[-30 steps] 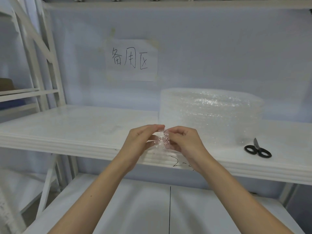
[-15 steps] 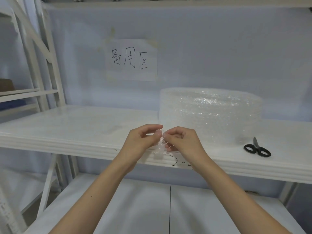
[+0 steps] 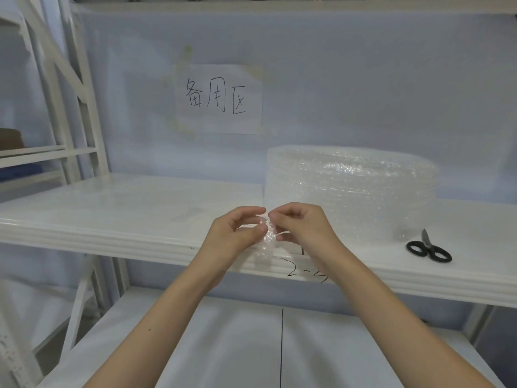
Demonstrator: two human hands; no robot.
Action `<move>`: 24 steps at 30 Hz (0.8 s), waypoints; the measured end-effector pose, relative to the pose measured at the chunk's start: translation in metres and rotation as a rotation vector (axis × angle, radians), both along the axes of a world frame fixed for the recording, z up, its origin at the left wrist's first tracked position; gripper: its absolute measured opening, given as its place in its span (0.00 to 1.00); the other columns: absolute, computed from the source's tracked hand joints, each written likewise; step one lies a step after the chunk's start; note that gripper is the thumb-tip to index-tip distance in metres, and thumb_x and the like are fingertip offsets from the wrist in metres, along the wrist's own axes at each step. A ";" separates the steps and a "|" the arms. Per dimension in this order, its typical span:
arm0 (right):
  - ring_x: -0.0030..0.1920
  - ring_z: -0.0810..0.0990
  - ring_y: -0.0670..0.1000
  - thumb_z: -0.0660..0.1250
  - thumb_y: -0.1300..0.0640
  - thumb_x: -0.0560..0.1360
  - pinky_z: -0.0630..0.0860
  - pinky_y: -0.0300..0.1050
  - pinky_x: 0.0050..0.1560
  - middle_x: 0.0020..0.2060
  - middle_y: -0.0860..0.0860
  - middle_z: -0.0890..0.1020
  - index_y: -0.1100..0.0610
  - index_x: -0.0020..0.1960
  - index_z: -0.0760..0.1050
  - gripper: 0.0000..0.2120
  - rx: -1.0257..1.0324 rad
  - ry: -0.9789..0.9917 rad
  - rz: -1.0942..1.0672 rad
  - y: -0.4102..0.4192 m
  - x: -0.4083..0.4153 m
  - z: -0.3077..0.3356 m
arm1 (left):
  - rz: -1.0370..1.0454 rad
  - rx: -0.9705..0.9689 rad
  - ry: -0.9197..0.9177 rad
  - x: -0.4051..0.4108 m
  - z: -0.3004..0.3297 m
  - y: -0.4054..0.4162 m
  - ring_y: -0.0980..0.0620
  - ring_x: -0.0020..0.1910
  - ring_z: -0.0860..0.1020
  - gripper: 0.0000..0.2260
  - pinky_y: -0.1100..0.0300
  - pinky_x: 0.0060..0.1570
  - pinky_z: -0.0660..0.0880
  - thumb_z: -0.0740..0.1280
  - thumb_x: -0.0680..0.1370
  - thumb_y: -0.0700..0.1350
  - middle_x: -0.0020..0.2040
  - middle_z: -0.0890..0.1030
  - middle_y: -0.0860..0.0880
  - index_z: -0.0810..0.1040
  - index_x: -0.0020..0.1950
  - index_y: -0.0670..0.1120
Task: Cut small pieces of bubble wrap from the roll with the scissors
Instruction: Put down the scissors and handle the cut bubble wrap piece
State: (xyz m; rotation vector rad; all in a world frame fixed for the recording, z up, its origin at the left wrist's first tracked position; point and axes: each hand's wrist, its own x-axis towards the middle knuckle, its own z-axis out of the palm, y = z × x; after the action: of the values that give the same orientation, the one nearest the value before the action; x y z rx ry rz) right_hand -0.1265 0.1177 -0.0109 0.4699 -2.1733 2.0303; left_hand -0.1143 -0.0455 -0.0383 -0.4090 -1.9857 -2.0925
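left hand (image 3: pixel 233 233) + right hand (image 3: pixel 300 226): both pinched on small bubble wrap piece (image 3: pixel 267 236) | roll (image 3: pixel 349 191) just behind grip | scissors (image 3: pixel 428 249) well right, untouched | risk: thin slippery film could slip or tear between fingertips

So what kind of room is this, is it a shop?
More likely a storeroom or packing area: white metal shelving, a big roll of clear bubble wrap, black-handled scissors, and a handwritten paper sign taped to the wall.
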 end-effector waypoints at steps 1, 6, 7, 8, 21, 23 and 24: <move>0.35 0.78 0.49 0.69 0.65 0.74 0.80 0.40 0.38 0.35 0.54 0.81 0.64 0.45 0.82 0.04 -0.012 -0.005 -0.003 -0.001 -0.002 0.001 | -0.008 0.012 -0.015 0.000 -0.001 -0.002 0.56 0.42 0.82 0.12 0.63 0.46 0.78 0.73 0.75 0.39 0.48 0.84 0.51 0.83 0.56 0.50; 0.35 0.78 0.49 0.70 0.65 0.74 0.80 0.40 0.38 0.34 0.54 0.80 0.65 0.45 0.82 0.04 -0.058 0.007 -0.021 -0.013 -0.012 0.004 | -0.022 0.018 -0.062 -0.003 -0.006 -0.013 0.52 0.38 0.82 0.11 0.57 0.51 0.80 0.72 0.75 0.39 0.38 0.85 0.50 0.81 0.58 0.44; 0.35 0.78 0.50 0.69 0.64 0.74 0.80 0.40 0.39 0.35 0.54 0.80 0.65 0.45 0.82 0.04 -0.059 0.004 -0.017 -0.016 -0.014 0.005 | -0.005 0.014 -0.060 -0.003 -0.007 -0.015 0.52 0.38 0.82 0.11 0.59 0.49 0.80 0.72 0.75 0.38 0.36 0.84 0.50 0.81 0.57 0.44; 0.35 0.78 0.50 0.69 0.63 0.74 0.80 0.40 0.39 0.35 0.54 0.80 0.65 0.46 0.82 0.05 -0.061 -0.006 -0.005 -0.020 -0.015 0.007 | 0.012 0.012 -0.056 -0.004 -0.006 -0.017 0.52 0.37 0.81 0.10 0.61 0.46 0.80 0.72 0.75 0.38 0.35 0.84 0.50 0.81 0.56 0.44; 0.32 0.78 0.50 0.73 0.64 0.72 0.81 0.41 0.40 0.35 0.55 0.81 0.62 0.49 0.81 0.07 0.083 0.022 0.075 -0.059 -0.035 0.011 | 0.093 0.002 -0.046 -0.005 -0.002 -0.062 0.51 0.36 0.80 0.11 0.61 0.44 0.79 0.72 0.75 0.38 0.36 0.84 0.49 0.80 0.56 0.46; 0.32 0.79 0.50 0.73 0.64 0.72 0.81 0.40 0.40 0.35 0.55 0.82 0.62 0.50 0.81 0.07 0.043 0.000 0.078 -0.066 -0.041 0.009 | 0.115 -0.004 -0.047 -0.007 -0.001 -0.074 0.50 0.37 0.81 0.11 0.59 0.46 0.80 0.72 0.75 0.37 0.36 0.84 0.49 0.80 0.57 0.45; 0.33 0.79 0.50 0.73 0.64 0.72 0.81 0.40 0.40 0.36 0.55 0.82 0.62 0.49 0.81 0.07 0.009 -0.016 0.096 -0.069 -0.044 0.008 | 0.129 -0.008 -0.048 -0.008 -0.002 -0.079 0.50 0.37 0.81 0.11 0.57 0.48 0.81 0.71 0.75 0.36 0.36 0.84 0.49 0.80 0.57 0.45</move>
State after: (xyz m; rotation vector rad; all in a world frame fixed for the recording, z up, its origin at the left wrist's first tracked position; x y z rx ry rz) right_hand -0.1705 0.0482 -0.0025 0.5711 -2.2104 2.0801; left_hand -0.1218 -0.1247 -0.0399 -0.2281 -1.9906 -2.0339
